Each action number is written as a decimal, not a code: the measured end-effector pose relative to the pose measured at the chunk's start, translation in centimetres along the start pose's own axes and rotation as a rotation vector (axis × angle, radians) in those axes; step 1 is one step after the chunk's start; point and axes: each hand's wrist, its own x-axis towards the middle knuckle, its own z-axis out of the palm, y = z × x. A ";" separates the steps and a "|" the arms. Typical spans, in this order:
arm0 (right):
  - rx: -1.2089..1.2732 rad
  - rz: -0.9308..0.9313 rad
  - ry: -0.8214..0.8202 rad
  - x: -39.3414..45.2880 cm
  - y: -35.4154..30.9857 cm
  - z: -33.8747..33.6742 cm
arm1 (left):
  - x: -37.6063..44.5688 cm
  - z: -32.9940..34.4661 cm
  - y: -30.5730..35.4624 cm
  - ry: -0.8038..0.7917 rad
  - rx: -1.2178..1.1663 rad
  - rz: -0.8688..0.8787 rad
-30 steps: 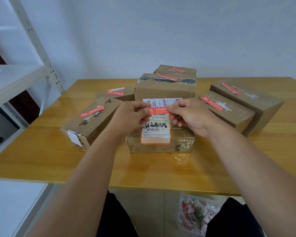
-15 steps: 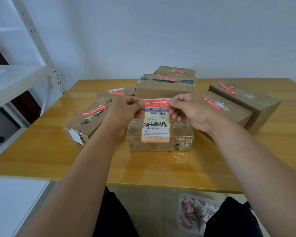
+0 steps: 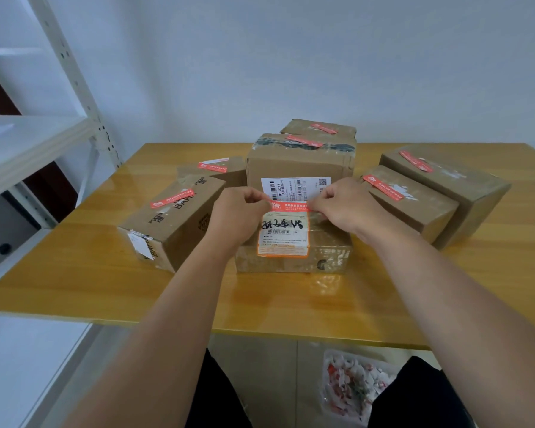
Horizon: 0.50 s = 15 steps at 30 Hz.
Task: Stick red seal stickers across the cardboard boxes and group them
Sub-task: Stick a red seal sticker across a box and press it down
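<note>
A low cardboard box (image 3: 328, 251) with a white and orange shipping label lies in the middle of the wooden table (image 3: 74, 273). Over the far edge of its top I stretch a red seal sticker (image 3: 289, 206). My left hand (image 3: 238, 214) pinches the sticker's left end and my right hand (image 3: 340, 208) pinches its right end. Whether the sticker touches the box I cannot tell. Several other boxes around it carry red stickers: one at the left (image 3: 179, 217), a small one behind it (image 3: 226, 171), two stacked-looking ones at the back (image 3: 300, 162), two at the right (image 3: 414, 202).
A white metal shelf rack (image 3: 28, 140) stands left of the table. A clear bag of peeled sticker scraps (image 3: 352, 384) lies on the floor under the table's front edge. A plain wall runs behind the table.
Both hands carried the stretched sticker away from me, from above the label's middle to the far edge of the box top, and lowered it closer to the box.
</note>
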 end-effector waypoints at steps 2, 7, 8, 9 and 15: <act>-0.023 0.010 -0.011 -0.1 0.0 0.0 | 0.1 0.2 0.0 0.015 0.056 0.010; -0.071 0.010 -0.021 -0.2 -0.1 0.3 | 0.6 0.3 -0.1 0.029 0.077 0.006; -0.080 0.008 -0.025 -0.2 -0.1 0.3 | 0.6 0.3 -0.1 0.023 0.089 0.006; -0.088 0.008 -0.031 -0.2 -0.1 0.4 | 0.6 0.3 -0.2 0.016 0.121 0.012; -0.119 0.029 -0.065 -0.3 -0.2 0.6 | 0.7 0.5 -1.0 -0.006 0.177 0.030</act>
